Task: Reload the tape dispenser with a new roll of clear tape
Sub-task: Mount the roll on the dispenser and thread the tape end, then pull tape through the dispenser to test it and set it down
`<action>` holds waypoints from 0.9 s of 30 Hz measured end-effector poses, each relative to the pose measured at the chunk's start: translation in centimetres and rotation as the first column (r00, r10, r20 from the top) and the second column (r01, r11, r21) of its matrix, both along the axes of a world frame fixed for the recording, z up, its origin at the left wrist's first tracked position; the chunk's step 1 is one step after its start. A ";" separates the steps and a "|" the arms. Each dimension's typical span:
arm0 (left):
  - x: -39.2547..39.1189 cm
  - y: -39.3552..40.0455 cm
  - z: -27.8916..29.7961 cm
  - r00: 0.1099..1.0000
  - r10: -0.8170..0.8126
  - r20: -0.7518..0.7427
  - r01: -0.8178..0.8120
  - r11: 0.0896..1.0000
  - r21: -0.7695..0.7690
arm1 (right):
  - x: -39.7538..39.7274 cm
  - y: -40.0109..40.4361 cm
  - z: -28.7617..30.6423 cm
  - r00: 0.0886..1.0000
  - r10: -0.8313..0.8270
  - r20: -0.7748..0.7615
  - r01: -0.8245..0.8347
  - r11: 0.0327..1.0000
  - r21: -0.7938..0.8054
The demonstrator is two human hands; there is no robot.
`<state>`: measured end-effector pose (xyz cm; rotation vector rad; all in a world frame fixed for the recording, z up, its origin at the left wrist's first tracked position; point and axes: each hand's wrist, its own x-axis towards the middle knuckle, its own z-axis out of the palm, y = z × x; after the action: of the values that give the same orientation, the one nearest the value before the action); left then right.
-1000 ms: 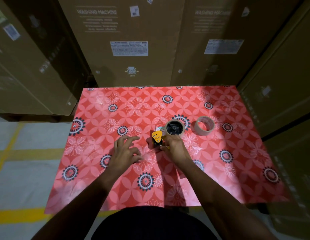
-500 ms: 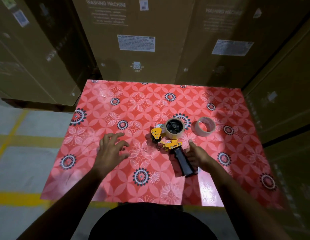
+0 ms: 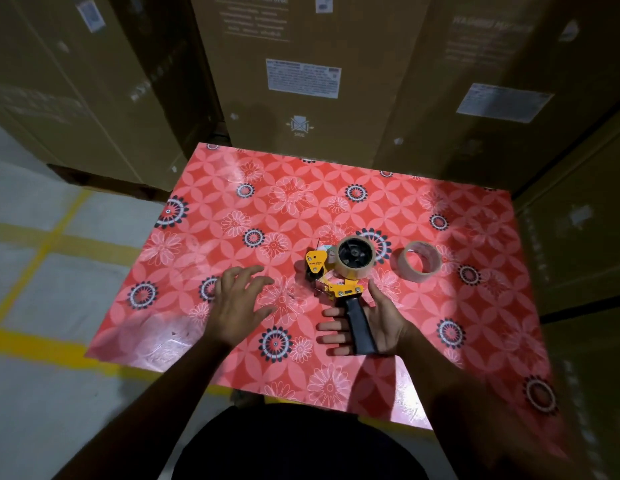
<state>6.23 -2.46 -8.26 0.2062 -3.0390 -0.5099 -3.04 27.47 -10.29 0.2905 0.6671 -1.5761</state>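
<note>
Dispenser lies on its side on the red flowered table, near the middle of the cloth, its black handle pointing toward the person. Its yellow frame holds a roll on the black hub, at the end far from the person. A second roll of clear tape lies flat on the table just to the right of the dispenser, apart from it.

Right hand lies palm up under the handle — fingers spread flat to the handle's left, thumb up along its right side beside the frame. The hand is wide, cradling the handle rather than wrapped around it.

Left hand is left of the dispenser, palm down over the cloth, fingers loosely spread and curled — it holds nothing and does not touch the dispenser.

Tall cardboard boxes stand behind the table, beyond the dispenser.
</note>
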 end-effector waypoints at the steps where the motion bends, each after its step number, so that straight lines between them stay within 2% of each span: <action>1: 0.2 0.1 0.0 1.000 0.009 0.010 -0.009 1.000 0.009 | 0.0 -0.1 -0.2 1.000 -0.016 0.007 0.016 1.000 -0.007; 7: 1.3 0.0 0.0 1.000 0.017 0.022 -0.018 1.000 0.022 | 0.2 -1.2 -1.2 0.990 -0.138 0.019 0.138 0.990 -0.007; 12: 1.5 -1.1 0.0 1.000 0.003 0.010 -0.004 1.000 0.006 | 0.3 -2.0 -1.3 0.988 -0.146 0.042 0.146 0.989 0.021; 15: 1.3 -1.8 -0.2 1.000 -0.011 -0.012 0.011 1.000 0.007 | 0.4 -2.8 0.2 0.989 -0.146 -0.025 0.148 0.987 0.062; 17: 1.1 -2.2 -0.3 1.000 -0.031 -0.005 0.031 0.999 0.031 | 0.1 -3.1 1.6 0.988 -0.094 -0.120 0.111 0.983 0.148; 19: 0.8 -2.6 -0.4 0.998 -0.054 0.010 0.053 0.993 0.103 | -0.4 -3.1 3.3 0.978 0.000 -0.211 0.059 0.960 0.274; 21: 0.4 -2.6 -0.4 0.998 -0.034 0.047 0.016 0.944 0.331 | -0.9 -2.9 5.0 0.956 0.088 -0.278 0.020 0.931 0.364; 22: 0.1 -2.4 -0.2 0.995 0.003 0.096 -0.051 0.862 0.505 | -1.1 -2.8 5.8 0.940 0.128 -0.317 0.010 0.916 0.401; 23: -0.6 -2.1 0.2 0.983 0.060 0.176 -0.165 0.718 0.677 | -1.3 -2.8 6.6 0.920 0.166 -0.356 0.004 0.902 0.431; 24: -1.4 -1.8 0.6 0.950 0.102 0.295 -0.305 0.515 0.801 | -1.4 -2.8 7.4 0.900 0.198 -0.389 -0.001 0.892 0.453; 25: -2.3 -1.5 1.0 0.900 0.077 0.430 -0.433 0.282 0.856 | -1.5 -2.8 8.1 0.881 0.224 -0.417 -0.004 0.884 0.467; 26: -3.1 -1.3 1.3 0.850 -0.006 0.527 -0.525 0.079 0.848 | -1.6 -2.9 8.7 0.865 0.242 -0.440 -0.005 0.880 0.475; 27: -3.8 -1.1 1.5 0.812 -0.096 0.576 -0.583 -0.077 0.809 | -1.7 -2.9 9.2 0.850 0.256 -0.460 -0.005 0.878 0.479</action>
<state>2.39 -3.55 -6.72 1.0754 -1.8659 -2.9034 -4.76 24.53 -1.07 0.1630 1.4657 -1.3407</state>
